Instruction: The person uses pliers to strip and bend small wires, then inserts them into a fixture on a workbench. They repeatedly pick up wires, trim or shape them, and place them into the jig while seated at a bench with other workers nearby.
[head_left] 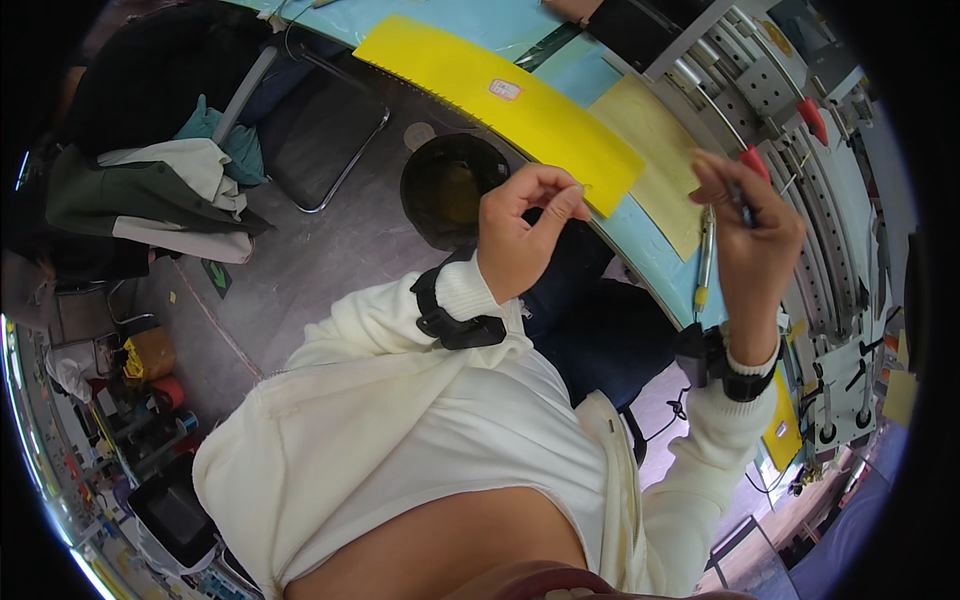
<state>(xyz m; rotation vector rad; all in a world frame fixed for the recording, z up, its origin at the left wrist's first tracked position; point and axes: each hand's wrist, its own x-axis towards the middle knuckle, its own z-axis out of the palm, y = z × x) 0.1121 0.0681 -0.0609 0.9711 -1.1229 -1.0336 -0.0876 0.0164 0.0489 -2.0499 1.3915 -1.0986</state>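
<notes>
My left hand [528, 232] is closed in a pinch at the near end of a long yellow strip [560, 125]. Whatever sits between its thumb and forefinger is too small to name. Short thin dark bits stick out along the strip's left edge, and a small pale label [506, 90] lies on its top. Over the right part of the table, my right hand [760, 232] is raised with curled fingers, slightly blurred. Something dark and slim shows among those fingers, its kind unclear. Beside this hand is a slim pen-like tool [706, 262] with a yellow end.
A pale yellow sheet [655, 150] lies on the light blue table [625, 225]. Metal rail equipment [740, 85] with red-tipped handles [812, 120] borders it on the right. Below the table edge stands a dark bin [450, 190]. A chair [340, 165] and draped clothes [150, 195] are at left.
</notes>
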